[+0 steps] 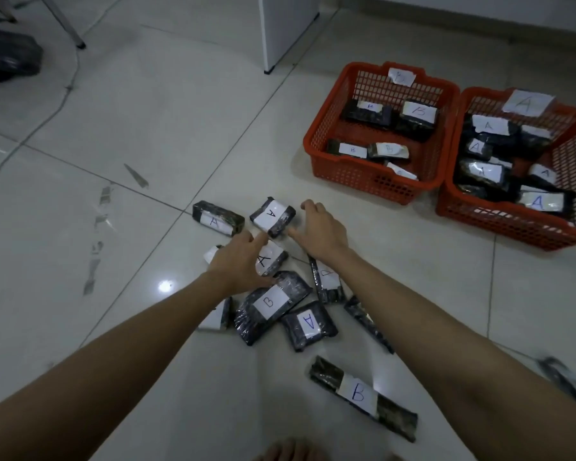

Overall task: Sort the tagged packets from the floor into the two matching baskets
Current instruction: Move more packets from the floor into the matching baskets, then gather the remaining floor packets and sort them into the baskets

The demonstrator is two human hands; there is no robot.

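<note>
head view: both hands spread, gripping nothing. right hand (320, 227), left hand (238, 261) flank a-tagged packet (272, 216); pinch sides, carry toward 2 o'clock, basket a (499, 224).

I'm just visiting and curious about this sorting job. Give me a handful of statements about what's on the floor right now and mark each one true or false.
1. Both baskets are red. True: the basket tagged B and the basket tagged A sit side by side.
2. The A basket stands left of the B basket. False: it stands to the right.
3. The right hand is lifting a packet high off the floor. False: it is open, reaching beside a packet tagged A on the floor.
4. A packet tagged B lies apart from the pile, nearest the camera. True.
5. The B basket is empty. False: it holds several tagged packets.
6. The left hand is over the pile. True.
</note>
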